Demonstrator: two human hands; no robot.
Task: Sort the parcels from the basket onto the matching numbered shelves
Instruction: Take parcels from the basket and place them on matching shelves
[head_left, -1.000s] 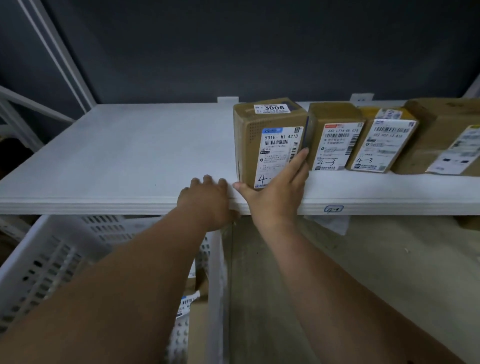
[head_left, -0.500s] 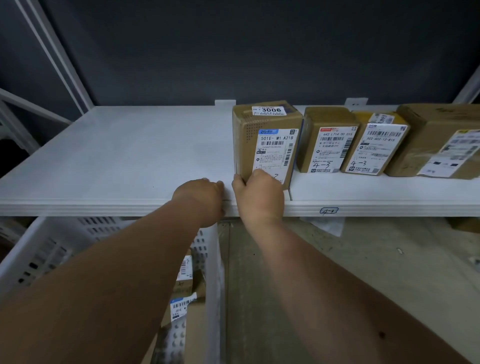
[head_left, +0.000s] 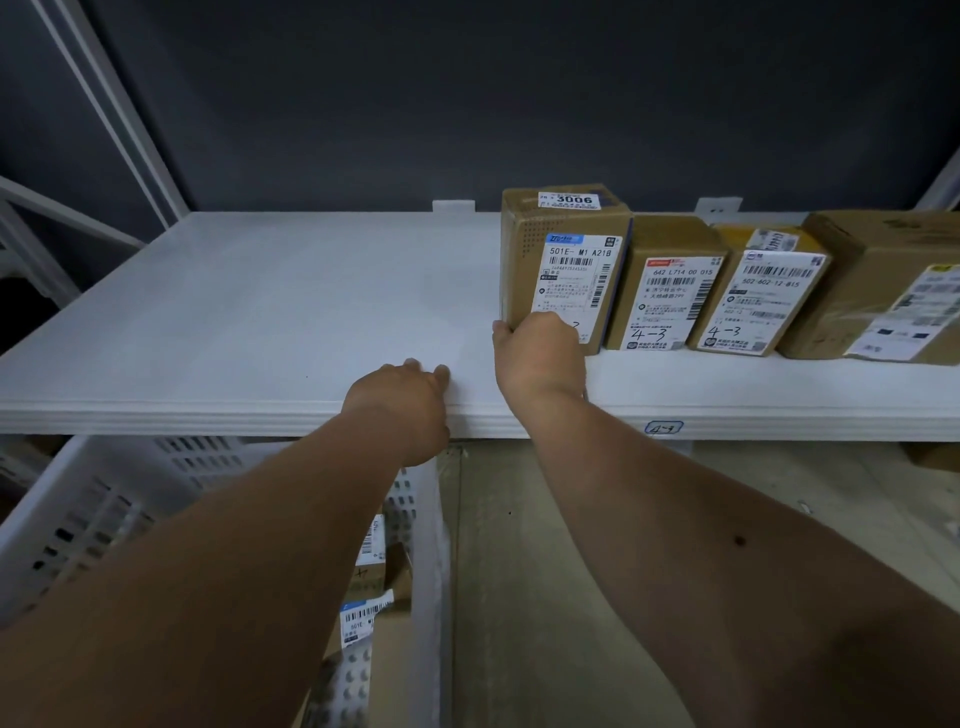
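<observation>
Standing upright on the shelf (head_left: 249, 312), parcel (head_left: 563, 260) label facing forward, right hand (head_left: 537, 356) at its base.

R hand (head_left: 540, 358) grips lower front of upright parcel (head_left: 563, 260) on white shelf (head_left: 234, 322), touching next box (head_left: 670, 283) in row w/ two more. L hand (head_left: 402, 400) rests on shelf edge. Basket (head_left: 104, 509) below holds parcels; edge tag (head_left: 663, 427) reads maybe 4-4.

shelf (head_left: 249, 312): matt white, faintly grainy | parcels (head_left: 563, 270): brown cardboard, glossy tape, white paper labels | basket (head_left: 104, 509): white perforated plastic | floor (head_left: 571, 545): dull, smooth
</observation>
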